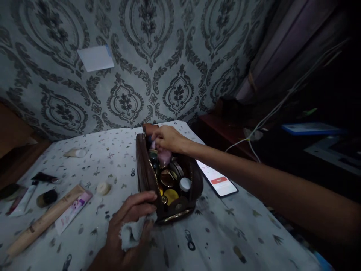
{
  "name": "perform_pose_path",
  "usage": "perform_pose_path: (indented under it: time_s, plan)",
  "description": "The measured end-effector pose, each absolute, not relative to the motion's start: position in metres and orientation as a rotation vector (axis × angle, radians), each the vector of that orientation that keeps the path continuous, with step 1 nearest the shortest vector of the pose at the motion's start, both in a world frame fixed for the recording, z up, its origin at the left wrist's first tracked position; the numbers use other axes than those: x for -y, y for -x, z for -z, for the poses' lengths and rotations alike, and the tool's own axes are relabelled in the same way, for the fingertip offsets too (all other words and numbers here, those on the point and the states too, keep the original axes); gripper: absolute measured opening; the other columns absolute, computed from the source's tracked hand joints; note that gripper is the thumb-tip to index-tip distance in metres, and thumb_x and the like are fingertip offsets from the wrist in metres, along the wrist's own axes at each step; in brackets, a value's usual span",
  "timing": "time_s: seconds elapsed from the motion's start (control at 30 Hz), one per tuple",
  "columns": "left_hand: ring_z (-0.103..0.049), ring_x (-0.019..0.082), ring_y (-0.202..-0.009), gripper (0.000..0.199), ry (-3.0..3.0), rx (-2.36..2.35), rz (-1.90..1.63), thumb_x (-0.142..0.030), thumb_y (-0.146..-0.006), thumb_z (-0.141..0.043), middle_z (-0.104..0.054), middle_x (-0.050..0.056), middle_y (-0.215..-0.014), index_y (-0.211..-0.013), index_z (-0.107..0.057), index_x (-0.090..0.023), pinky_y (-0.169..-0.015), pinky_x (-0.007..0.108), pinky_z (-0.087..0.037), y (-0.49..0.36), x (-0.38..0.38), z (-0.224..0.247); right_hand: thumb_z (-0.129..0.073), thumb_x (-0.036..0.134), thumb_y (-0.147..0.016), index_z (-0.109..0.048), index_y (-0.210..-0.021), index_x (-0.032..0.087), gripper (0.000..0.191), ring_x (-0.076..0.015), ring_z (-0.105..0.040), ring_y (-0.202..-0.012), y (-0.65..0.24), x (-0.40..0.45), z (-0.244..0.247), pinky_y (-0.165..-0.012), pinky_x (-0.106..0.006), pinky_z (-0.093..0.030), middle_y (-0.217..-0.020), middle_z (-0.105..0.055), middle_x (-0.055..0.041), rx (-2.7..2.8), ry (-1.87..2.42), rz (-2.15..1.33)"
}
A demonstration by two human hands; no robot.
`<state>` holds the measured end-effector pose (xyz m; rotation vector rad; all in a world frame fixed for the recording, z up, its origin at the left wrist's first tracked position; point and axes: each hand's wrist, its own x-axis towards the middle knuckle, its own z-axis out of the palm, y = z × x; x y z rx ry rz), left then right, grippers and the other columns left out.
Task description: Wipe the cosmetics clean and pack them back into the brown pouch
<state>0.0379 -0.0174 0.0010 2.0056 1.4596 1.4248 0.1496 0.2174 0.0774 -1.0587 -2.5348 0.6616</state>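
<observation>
A brown zip-up toiletry bag (145, 165) lies unzipped on the bed-like surface, packed with jars and bottles. My right hand (167, 138) reaches over its far end with bent fingers closed; what they grip, if anything, is hard to make out. Just below those fingers is a pink rounded item (164, 157). Inside the bag are a white-lidded jar (185, 184) and a yellow round container (170, 196). My left hand (128, 226) rests by the bag's near left corner, its fingertips at the leather, with a crumpled pale cloth (132, 235) held in it.
A phone with a lit screen (217, 178) lies right of the bag. To the left are a long beige tube (46, 218), a pink-and-white tube (73, 210), a cream-coloured round item (103, 188), a dark-lidded jar (47, 198) and a black tube (45, 177). White cables (270, 114) hang at right.
</observation>
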Motion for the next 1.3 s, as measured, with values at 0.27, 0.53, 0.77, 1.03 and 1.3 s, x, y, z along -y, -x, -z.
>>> perform_pose_path:
  time_s: [0.27, 0.53, 0.77, 1.03, 1.3]
  plan:
    - [-0.068, 0.023, -0.115, 0.027, -2.115, -1.48, -1.383, -0.01, -0.089, -0.059, -0.068, 0.011, -0.126, -0.112, -0.066, -0.023, -0.093, 0.032, -0.06, -0.038, 0.018, 0.003, -0.052, 0.006, -0.085, -0.072, -0.118, 0.018, 0.041, -0.0215, -0.068, -0.107, -0.154, -0.214, -0.078, -0.089, -0.025, -0.047, -0.113, -0.075, -0.0079, 2.678, 1.077, -0.469]
    - [-0.066, 0.022, -0.117, 0.023, -2.097, -1.412, -1.428, -0.008, -0.091, -0.055, -0.066, 0.014, -0.126, -0.11, -0.06, -0.021, -0.094, 0.032, -0.058, -0.041, 0.024, -0.01, -0.055, 0.005, -0.08, -0.076, -0.094, 0.019, 0.028, -0.022, -0.068, -0.088, -0.162, -0.216, -0.08, -0.078, -0.027, -0.048, -0.091, -0.076, -0.0049, 2.63, 0.991, -0.402]
    - [-0.07, 0.02, -0.101, 0.015, -1.934, -1.489, -1.467, -0.015, -0.095, -0.051, -0.071, 0.012, -0.106, -0.106, -0.06, -0.018, -0.085, 0.031, -0.056, -0.022, 0.055, 0.0, -0.062, 0.013, -0.08, -0.073, -0.085, 0.025, 0.016, -0.0232, -0.061, -0.072, -0.164, -0.189, -0.079, -0.07, -0.037, -0.048, -0.079, -0.069, -0.0053, 2.279, 0.74, -0.296]
    - [-0.061, 0.015, -0.062, 0.026, -1.627, -1.938, -1.242, -0.038, -0.095, -0.052, -0.068, 0.001, -0.075, -0.106, -0.065, -0.018, -0.062, 0.026, -0.05, 0.051, 0.085, 0.022, -0.057, 0.022, -0.092, -0.071, -0.099, 0.025, 0.015, -0.0202, -0.068, -0.078, -0.132, -0.066, -0.066, -0.069, -0.033, -0.053, -0.088, -0.073, -0.0048, 2.182, 0.236, -0.581]
    - [-0.064, 0.02, -0.067, 0.04, -1.684, -2.39, -0.96, -0.048, -0.097, -0.047, -0.065, 0.003, -0.066, -0.077, -0.064, -0.018, -0.07, 0.03, -0.05, 0.12, 0.115, 0.044, -0.053, 0.03, -0.093, -0.071, -0.094, 0.018, 0.021, -0.0166, -0.067, -0.073, -0.046, -0.001, 0.03, -0.065, -0.028, -0.053, -0.084, -0.073, -0.006, 2.271, 0.289, -1.384]
